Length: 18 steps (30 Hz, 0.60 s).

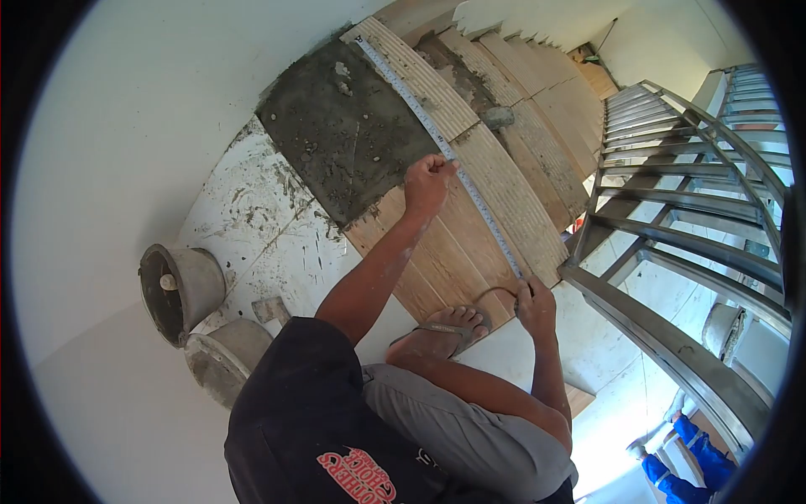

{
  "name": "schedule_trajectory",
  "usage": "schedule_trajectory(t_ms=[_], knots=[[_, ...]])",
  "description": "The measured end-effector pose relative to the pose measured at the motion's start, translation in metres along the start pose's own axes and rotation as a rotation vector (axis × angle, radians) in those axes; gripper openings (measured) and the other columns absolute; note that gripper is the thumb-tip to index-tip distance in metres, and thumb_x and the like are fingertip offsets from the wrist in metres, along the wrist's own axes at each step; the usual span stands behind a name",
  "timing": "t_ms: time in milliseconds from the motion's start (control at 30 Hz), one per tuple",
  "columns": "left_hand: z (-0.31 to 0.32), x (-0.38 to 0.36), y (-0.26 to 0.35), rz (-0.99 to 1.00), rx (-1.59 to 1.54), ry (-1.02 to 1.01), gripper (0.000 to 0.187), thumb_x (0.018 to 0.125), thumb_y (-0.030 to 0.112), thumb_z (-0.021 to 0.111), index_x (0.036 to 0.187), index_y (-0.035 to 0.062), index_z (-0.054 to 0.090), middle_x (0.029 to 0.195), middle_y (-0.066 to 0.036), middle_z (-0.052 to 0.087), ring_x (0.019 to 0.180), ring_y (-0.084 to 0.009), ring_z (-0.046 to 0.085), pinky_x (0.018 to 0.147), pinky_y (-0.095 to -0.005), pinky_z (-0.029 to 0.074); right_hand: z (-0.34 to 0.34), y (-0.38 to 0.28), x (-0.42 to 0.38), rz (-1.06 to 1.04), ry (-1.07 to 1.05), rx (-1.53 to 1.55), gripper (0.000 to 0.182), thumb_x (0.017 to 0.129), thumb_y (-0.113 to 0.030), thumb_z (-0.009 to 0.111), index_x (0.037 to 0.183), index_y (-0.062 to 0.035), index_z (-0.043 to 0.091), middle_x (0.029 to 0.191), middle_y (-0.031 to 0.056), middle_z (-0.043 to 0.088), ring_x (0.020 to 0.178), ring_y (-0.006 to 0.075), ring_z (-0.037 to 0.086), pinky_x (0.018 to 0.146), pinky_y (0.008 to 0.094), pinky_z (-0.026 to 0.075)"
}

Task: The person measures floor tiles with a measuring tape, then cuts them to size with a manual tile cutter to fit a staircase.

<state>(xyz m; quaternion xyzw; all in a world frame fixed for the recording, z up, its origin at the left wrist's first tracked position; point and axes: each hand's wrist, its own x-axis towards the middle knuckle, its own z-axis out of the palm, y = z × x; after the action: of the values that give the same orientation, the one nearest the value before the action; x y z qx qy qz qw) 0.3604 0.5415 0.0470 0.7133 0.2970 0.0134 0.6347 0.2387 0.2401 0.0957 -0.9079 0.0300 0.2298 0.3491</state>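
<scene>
A measuring tape (483, 206) is stretched along the ribbed nosing tile (512, 181) at the stair edge, its far end near the wall. My left hand (428, 186) is closed at the tape's middle, fingers pinching its edge. At the near end my right hand (536, 307) is closed around the tape; whether a case is in the palm is hidden. Wood-look tiles (432, 256) lie beneath my arms and beside my sandalled foot (449, 328). Beyond them, a rough bed of wet grey mortar (336, 118) reaches to the wall.
Two mortar-stained buckets (201, 281) lie at the left, near a mallet-like tool (270, 309). More steps (546, 109) continue beyond the nosing, with a grey lump (498, 117) on one. A metal railing (672, 244) stands right. A person's blue-clad legs (701, 449) show lower right.
</scene>
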Motion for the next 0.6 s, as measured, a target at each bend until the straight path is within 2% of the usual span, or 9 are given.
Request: schedule_trajectory(t_ms=[100,200,333,400,500,567,600], knots=[[-0.003,0.007,0.001,0.011,0.055,0.004,0.028,0.093,0.024,0.077,0.086,-0.002,0.071,0.068,-0.001,0.062,0.062,-0.01,0.055,0.059,-0.031,0.046,0.008,-0.003,0.012,-0.028,0.104,-0.047,0.024,0.099,-0.022,0.058,0.093,-0.0002,0.065,0.086,0.0258,0.068,0.083,0.0449,0.067,0.072,0.0515,0.05],[-0.003,0.006,0.001,-0.019,0.08,-0.013,0.026,0.094,0.024,0.075,0.09,-0.002,0.073,0.071,-0.002,0.065,0.063,-0.0098,0.056,0.059,-0.0303,0.046,0.014,0.004,0.025,-0.047,0.122,-0.074,0.023,0.099,-0.022,0.058,0.095,0.0002,0.066,0.09,0.0272,0.068,0.087,0.0469,0.066,0.074,0.0534,0.05],[0.0,0.0,-0.01,-0.087,0.018,-0.087,0.028,0.097,0.026,0.075,0.092,-0.0009,0.073,0.076,0.0,0.066,0.061,-0.0064,0.058,0.054,-0.0257,0.05,0.016,-0.001,0.039,-0.034,0.079,-0.114,0.023,0.098,-0.021,0.059,0.096,-0.0001,0.067,0.091,0.0283,0.067,0.087,0.0473,0.066,0.074,0.0537,0.05],[0.002,-0.001,-0.012,-0.101,-0.024,-0.09,0.027,0.097,0.026,0.074,0.093,-0.001,0.074,0.077,-0.001,0.067,0.061,-0.006,0.059,0.053,-0.0251,0.051,0.019,-0.004,0.048,-0.119,0.112,-0.146,0.022,0.097,-0.021,0.059,0.097,-0.0004,0.067,0.09,0.0288,0.067,0.085,0.048,0.066,0.072,0.0544,0.05],[0.005,-0.002,-0.012,-0.109,-0.057,-0.084,0.026,0.098,0.025,0.073,0.097,-0.0011,0.074,0.08,-0.002,0.07,0.062,-0.006,0.06,0.054,-0.0244,0.051,0.017,-0.014,0.058,-0.091,0.082,-0.161,0.022,0.096,-0.021,0.061,0.095,-0.0001,0.067,0.085,0.0287,0.067,0.081,0.0485,0.066,0.07,0.0547,0.049],[0.005,-0.001,-0.01,-0.117,-0.078,-0.087,0.026,0.097,0.023,0.072,0.099,-0.0025,0.074,0.08,-0.005,0.071,0.066,-0.01,0.065,0.06,-0.0273,0.058,0.019,-0.015,0.064,-0.1,0.096,-0.147,0.022,0.096,-0.021,0.061,0.094,0.0,0.068,0.084,0.0287,0.067,0.079,0.0486,0.066,0.069,0.0546,0.049],[0.006,0.001,-0.012,-0.12,-0.08,-0.085,0.026,0.097,0.023,0.072,0.099,-0.0025,0.074,0.08,-0.005,0.071,0.066,-0.01,0.065,0.06,-0.0273,0.058,0.021,-0.015,0.067,-0.109,0.111,-0.131,0.023,0.096,-0.021,0.061,0.093,0.0,0.068,0.082,0.0286,0.067,0.078,0.0488,0.066,0.068,0.0546,0.049]])
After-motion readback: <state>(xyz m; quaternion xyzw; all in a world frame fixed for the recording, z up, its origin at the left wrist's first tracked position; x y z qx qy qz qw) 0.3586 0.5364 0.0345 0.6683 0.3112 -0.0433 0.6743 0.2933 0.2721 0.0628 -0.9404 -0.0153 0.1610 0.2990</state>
